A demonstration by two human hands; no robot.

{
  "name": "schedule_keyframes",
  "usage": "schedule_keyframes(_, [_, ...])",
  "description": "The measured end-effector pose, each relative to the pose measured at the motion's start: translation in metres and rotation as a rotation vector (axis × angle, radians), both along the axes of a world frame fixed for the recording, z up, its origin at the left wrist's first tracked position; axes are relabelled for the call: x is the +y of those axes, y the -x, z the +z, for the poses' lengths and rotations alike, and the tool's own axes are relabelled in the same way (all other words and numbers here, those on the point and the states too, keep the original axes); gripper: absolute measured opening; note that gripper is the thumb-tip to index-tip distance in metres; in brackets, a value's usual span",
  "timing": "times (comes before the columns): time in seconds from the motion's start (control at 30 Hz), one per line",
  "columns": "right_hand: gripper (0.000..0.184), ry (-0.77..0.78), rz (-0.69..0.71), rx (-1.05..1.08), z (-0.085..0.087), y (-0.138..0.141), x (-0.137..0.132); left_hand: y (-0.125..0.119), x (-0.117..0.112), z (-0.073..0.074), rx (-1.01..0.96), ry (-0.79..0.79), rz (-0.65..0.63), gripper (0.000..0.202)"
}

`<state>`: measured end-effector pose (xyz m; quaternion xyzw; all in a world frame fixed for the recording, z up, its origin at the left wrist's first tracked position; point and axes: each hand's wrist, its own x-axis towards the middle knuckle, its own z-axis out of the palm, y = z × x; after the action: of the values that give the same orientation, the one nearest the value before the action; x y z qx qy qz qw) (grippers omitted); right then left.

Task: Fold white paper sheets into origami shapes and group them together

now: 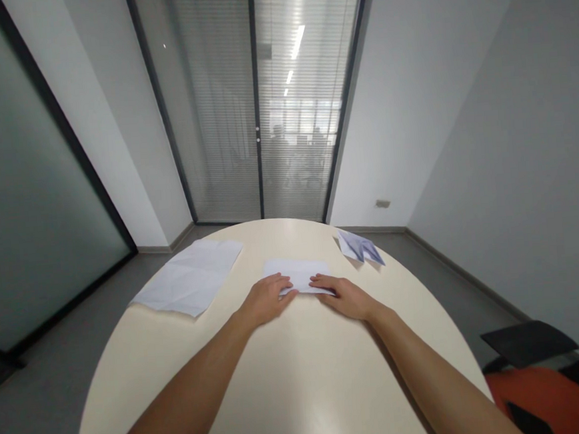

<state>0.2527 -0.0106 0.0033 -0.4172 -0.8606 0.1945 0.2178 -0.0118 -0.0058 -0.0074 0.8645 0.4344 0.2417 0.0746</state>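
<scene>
A folded white sheet of paper (298, 270) lies across the middle of the table, its long near edge facing me. My left hand (267, 300) rests on the paper's left end, fingers over the top and thumb at the near edge. At the right end, my right hand (346, 295) holds it the same way, fingers reaching inward over the paper. Between the two hands a short stretch of the near edge shows. The undersides of the fingers are hidden.
To the left, a large creased white sheet (194, 276) hangs slightly over the edge of the round cream table (302, 383). At the back right stands a folded paper piece (361, 247) with bluish shading. An orange chair (549, 397) with a black armrest is close by at lower right.
</scene>
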Motion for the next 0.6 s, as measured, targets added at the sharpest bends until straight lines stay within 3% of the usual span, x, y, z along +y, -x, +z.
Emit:
schedule_keyframes(0.23, [0.039,-0.018,-0.129,0.095,-0.004,-0.006,0.005,0.006,0.007,-0.005,-0.136,-0.019,-0.032,0.027])
schedule_keyframes(0.43, [0.037,-0.001,-0.303,0.19,-0.003,-0.01,0.008,0.01,0.014,-0.001,-0.281,0.014,0.07,0.017])
schedule_keyframes(0.6, [0.049,-0.017,-0.476,0.311,-0.009,-0.012,0.014,0.013,0.016,0.001,-0.461,0.042,0.187,0.019])
